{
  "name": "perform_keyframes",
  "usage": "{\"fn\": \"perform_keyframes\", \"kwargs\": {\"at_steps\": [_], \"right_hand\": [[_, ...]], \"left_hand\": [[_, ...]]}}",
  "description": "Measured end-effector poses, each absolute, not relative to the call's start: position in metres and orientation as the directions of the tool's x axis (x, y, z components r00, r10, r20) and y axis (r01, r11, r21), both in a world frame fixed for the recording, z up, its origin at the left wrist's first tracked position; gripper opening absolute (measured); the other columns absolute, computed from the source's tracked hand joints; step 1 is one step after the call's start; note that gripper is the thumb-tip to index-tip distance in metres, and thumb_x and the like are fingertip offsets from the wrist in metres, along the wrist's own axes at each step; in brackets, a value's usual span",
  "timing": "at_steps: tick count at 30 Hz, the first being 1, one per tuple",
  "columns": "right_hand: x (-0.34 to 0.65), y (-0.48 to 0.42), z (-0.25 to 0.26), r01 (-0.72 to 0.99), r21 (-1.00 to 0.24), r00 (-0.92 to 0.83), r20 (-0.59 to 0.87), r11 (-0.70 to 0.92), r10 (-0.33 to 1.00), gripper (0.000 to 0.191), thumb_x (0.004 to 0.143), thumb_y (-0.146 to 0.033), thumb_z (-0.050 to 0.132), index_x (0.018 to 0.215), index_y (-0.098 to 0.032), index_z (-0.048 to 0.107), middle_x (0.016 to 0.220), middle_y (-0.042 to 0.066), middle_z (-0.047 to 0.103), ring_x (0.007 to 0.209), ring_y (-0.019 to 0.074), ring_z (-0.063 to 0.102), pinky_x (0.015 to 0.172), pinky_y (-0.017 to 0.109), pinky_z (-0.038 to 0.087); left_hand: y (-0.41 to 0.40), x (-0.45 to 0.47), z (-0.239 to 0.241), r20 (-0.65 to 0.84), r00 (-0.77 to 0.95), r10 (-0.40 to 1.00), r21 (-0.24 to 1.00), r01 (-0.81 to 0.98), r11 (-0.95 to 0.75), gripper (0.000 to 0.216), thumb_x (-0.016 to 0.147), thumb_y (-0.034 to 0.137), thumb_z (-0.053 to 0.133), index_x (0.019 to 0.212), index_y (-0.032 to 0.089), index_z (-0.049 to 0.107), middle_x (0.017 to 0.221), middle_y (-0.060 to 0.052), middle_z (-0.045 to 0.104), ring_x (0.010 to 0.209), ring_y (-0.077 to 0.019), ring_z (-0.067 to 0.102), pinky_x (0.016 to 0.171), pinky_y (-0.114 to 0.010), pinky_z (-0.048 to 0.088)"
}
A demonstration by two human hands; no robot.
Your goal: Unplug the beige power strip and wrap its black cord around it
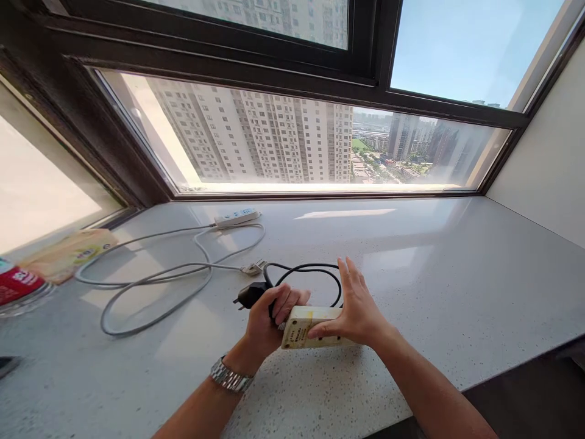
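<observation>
A yellowed power strip (305, 327) lies on the speckled white sill (457, 286) close to me. My right hand (354, 308) rests over its right part, fingers stretched out and thumb pressed on its front face. My left hand (269, 317), with a metal watch on the wrist, is closed around the strip's black cable (311, 268) near its black plug (249, 294). The cable loops behind both hands.
A white power strip (237, 216) with a long grey cable (155, 280) sprawls over the sill's left half. A yellow packet (68, 253) and a red-labelled container (18, 286) sit at the far left. Window glass runs along the back, a wall at the right.
</observation>
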State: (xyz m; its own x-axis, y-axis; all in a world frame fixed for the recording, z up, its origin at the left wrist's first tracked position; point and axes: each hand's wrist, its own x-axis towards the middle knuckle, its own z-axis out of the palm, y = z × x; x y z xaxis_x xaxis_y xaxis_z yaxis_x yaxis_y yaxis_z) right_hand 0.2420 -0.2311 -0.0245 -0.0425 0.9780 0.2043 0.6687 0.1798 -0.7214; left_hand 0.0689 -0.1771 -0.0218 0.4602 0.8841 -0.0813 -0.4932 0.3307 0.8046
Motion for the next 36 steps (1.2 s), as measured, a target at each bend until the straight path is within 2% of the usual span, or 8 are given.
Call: {"fn": "perform_keyframes", "kwargs": {"at_steps": [5, 10, 14, 19, 23, 29, 33, 36], "right_hand": [[0.249, -0.23, -0.018, 0.432, -0.901, -0.035, 0.03, 0.042, 0.999, 0.133, 0.049, -0.051, 0.087, 0.153, -0.026, 0.008, 0.148, 0.021, 0.034, 0.097, 0.025, 0.061, 0.078, 0.038, 0.052], [0.25, -0.226, -0.02, 0.28, -0.955, -0.041, 0.095, 0.103, 0.995, 0.102, 0.059, -0.051, 0.082, 0.145, -0.022, 0.035, 0.104, 0.007, 0.065, 0.073, 0.0137, 0.058, 0.064, 0.027, 0.049], [0.252, -0.224, -0.023, 0.339, -0.912, -0.12, 0.203, 0.232, 0.972, 0.071, 0.059, -0.053, 0.081, 0.117, -0.019, 0.057, 0.079, -0.002, 0.06, 0.064, 0.0104, 0.051, 0.055, 0.022, 0.041], [0.252, -0.225, -0.02, 0.508, -0.82, -0.223, 0.169, 0.263, 0.96, 0.066, 0.052, -0.048, 0.086, 0.101, -0.019, 0.052, 0.082, -0.001, 0.06, 0.065, 0.0125, 0.051, 0.054, 0.023, 0.038], [0.251, -0.226, -0.019, 0.58, -0.771, -0.259, 0.134, 0.265, 0.957, 0.061, 0.057, -0.037, 0.086, 0.102, -0.02, 0.049, 0.09, 0.002, 0.063, 0.077, 0.0177, 0.058, 0.062, 0.026, 0.042], [0.261, -0.22, -0.021, 0.547, -0.829, -0.234, -0.02, 0.115, 0.972, 0.059, 0.067, -0.04, 0.078, 0.113, -0.019, 0.047, 0.083, 0.0, 0.06, 0.072, 0.0154, 0.056, 0.057, 0.024, 0.04], [0.273, -0.214, -0.03, 0.428, -0.9, -0.155, -0.158, -0.078, 0.975, 0.064, 0.071, -0.045, 0.074, 0.121, -0.017, 0.045, 0.082, 0.0, 0.058, 0.069, 0.0141, 0.056, 0.054, 0.022, 0.04], [0.281, -0.209, -0.039, 0.342, -0.925, -0.055, -0.194, -0.164, 0.979, 0.061, 0.072, -0.047, 0.072, 0.118, -0.016, 0.046, 0.079, 0.0, 0.057, 0.069, 0.015, 0.058, 0.053, 0.023, 0.042]], "left_hand": [[-0.177, 0.067, -0.022, -0.077, 0.496, 0.865, 0.833, -0.444, 0.329, 0.07, 0.06, 0.04, 0.071, 0.041, 0.016, 0.009, 0.035, 0.002, 0.009, 0.047, -0.0087, 0.028, 0.046, -0.025, 0.037], [-0.177, 0.068, -0.023, -0.084, 0.475, 0.876, 0.82, -0.466, 0.331, 0.067, 0.06, 0.038, 0.07, 0.039, 0.016, 0.011, 0.035, 0.002, 0.01, 0.047, -0.0091, 0.027, 0.045, -0.024, 0.036], [-0.174, 0.069, -0.026, -0.114, 0.423, 0.899, 0.792, -0.507, 0.339, 0.065, 0.06, 0.036, 0.07, 0.04, 0.017, 0.011, 0.036, 0.004, 0.011, 0.047, -0.0093, 0.028, 0.046, -0.024, 0.038], [-0.167, 0.068, -0.031, -0.174, 0.379, 0.909, 0.756, -0.54, 0.37, 0.06, 0.063, 0.035, 0.072, 0.042, 0.019, 0.018, 0.038, 0.006, 0.016, 0.046, -0.0087, 0.028, 0.045, -0.022, 0.038], [-0.161, 0.068, -0.033, -0.211, 0.327, 0.921, 0.772, -0.522, 0.362, 0.054, 0.06, 0.037, 0.078, 0.044, 0.019, 0.029, 0.041, 0.007, 0.026, 0.045, -0.0077, 0.032, 0.043, -0.021, 0.037], [-0.158, 0.071, -0.032, -0.357, 0.231, 0.905, 0.849, -0.324, 0.417, 0.045, 0.062, 0.047, 0.079, 0.056, 0.017, 0.047, 0.053, 0.005, 0.048, 0.043, -0.0068, 0.042, 0.039, -0.019, 0.037], [-0.154, 0.073, -0.031, -0.386, 0.164, 0.908, 0.863, -0.284, 0.419, 0.017, 0.082, 0.029, 0.065, 0.078, 0.013, 0.059, 0.073, -0.004, 0.063, 0.057, -0.0122, 0.06, 0.049, -0.022, 0.051], [-0.152, 0.072, -0.032, -0.372, 0.205, 0.905, 0.872, -0.258, 0.416, 0.01, 0.085, 0.02, 0.058, 0.089, 0.011, 0.061, 0.089, -0.009, 0.066, 0.067, -0.0153, 0.066, 0.057, -0.026, 0.057]]}}
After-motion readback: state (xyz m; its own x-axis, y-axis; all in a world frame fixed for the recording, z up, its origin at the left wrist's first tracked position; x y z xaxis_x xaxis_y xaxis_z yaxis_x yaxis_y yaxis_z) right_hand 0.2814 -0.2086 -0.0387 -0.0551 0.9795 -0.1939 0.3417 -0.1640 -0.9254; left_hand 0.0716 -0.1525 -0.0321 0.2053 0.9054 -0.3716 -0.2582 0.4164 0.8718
